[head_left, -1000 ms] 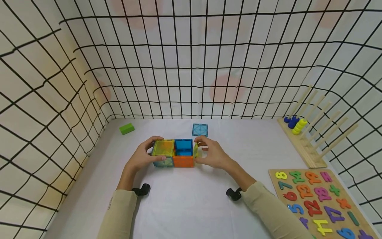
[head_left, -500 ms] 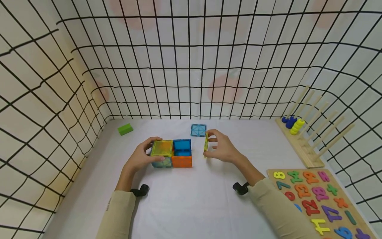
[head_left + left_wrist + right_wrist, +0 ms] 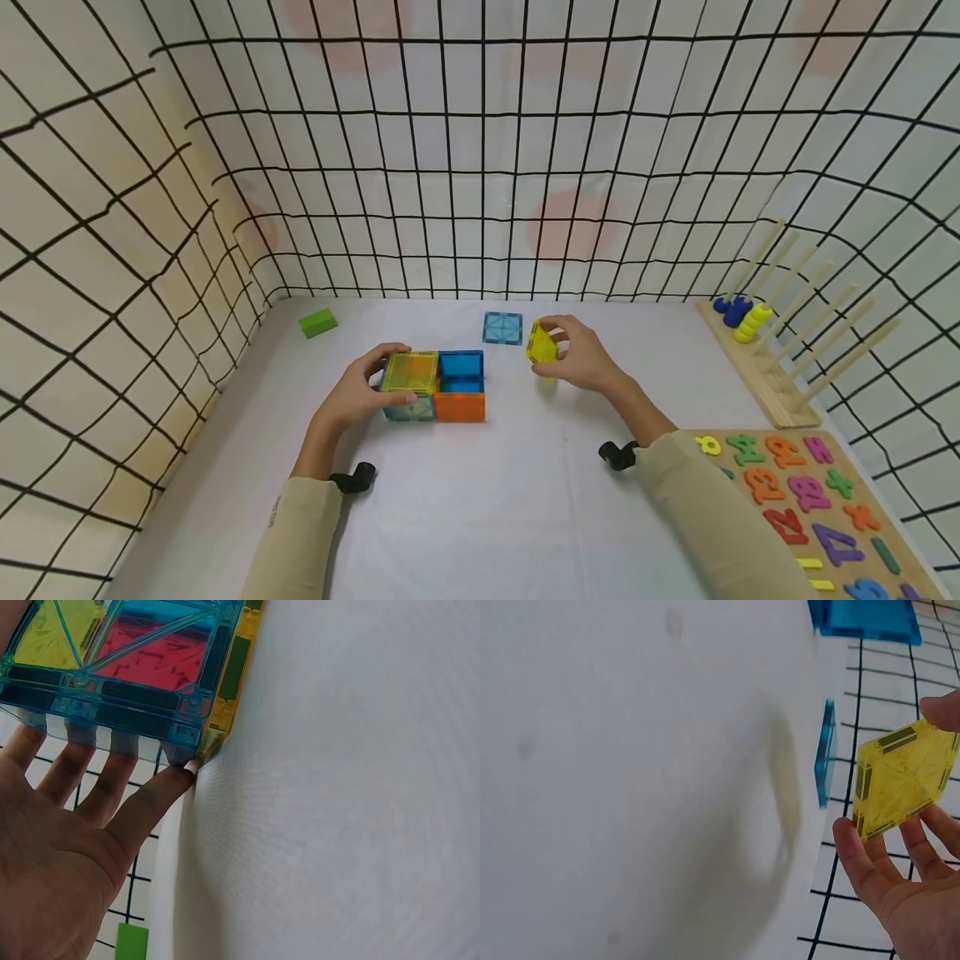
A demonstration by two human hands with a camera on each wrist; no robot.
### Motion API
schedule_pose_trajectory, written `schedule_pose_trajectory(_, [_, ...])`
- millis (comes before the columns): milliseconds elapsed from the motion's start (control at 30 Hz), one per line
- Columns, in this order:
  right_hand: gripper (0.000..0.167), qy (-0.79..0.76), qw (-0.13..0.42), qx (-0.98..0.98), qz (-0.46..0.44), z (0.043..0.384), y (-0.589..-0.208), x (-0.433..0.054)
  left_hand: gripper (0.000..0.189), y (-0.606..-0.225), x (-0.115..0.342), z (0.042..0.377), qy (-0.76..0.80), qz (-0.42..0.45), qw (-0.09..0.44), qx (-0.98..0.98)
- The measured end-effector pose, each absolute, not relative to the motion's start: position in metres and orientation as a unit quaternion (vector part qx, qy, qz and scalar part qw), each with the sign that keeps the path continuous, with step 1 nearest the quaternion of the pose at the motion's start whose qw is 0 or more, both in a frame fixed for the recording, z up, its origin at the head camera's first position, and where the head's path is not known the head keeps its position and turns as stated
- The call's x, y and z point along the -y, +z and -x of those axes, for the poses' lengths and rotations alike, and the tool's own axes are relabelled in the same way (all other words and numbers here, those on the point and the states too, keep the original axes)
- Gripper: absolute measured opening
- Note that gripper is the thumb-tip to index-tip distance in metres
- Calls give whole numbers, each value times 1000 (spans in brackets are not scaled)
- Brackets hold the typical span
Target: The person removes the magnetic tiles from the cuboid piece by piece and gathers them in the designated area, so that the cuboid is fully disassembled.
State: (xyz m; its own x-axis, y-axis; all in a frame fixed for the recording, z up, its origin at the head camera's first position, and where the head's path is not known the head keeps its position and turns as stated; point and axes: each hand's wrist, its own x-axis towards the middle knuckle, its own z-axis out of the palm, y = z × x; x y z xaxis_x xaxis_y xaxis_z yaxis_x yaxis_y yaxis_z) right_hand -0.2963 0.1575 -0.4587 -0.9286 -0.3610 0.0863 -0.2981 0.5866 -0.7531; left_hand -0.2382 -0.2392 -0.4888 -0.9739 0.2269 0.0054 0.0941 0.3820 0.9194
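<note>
My left hand grips the left end of a two-part box of translucent magnetic tiles, thumb on the near side and fingers at the far side. A yellow tile covers the left half from above; the right half is uncovered at the top, with blue and orange walls. In the left wrist view, fingertips rest against a blue tile wall. My right hand pinches a loose yellow square magnetic tile by its edges, tilted and raised over the table, right of the box. The right wrist view shows this yellow tile between thumb and fingers.
A light-blue square tile lies flat behind the box. At the back left is a green block. On the right stand a wooden peg rack with blue and yellow beads and a number puzzle board. Black-lined cloth walls surround the table.
My right hand has drawn the yellow tile away from the box's right side, moved right and slightly back, and turned its face toward the camera. The left hand stays on the box.
</note>
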Motion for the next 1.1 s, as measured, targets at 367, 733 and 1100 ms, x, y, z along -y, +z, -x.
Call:
schedule_pose_trajectory(367, [77, -380, 56, -909, 161, 324, -463, -168, 74, -485, 238, 237, 542, -95, 53, -833])
schedule_pose_trajectory(733, [71, -325, 73, -929, 162, 347, -473, -169, 72, -491, 240, 238, 548, -92, 59, -829])
schedule_pose_trajectory(1100, [67, -252, 88, -945, 190, 359, -486, -171, 73, -491, 239, 239, 552, -97, 57, -826])
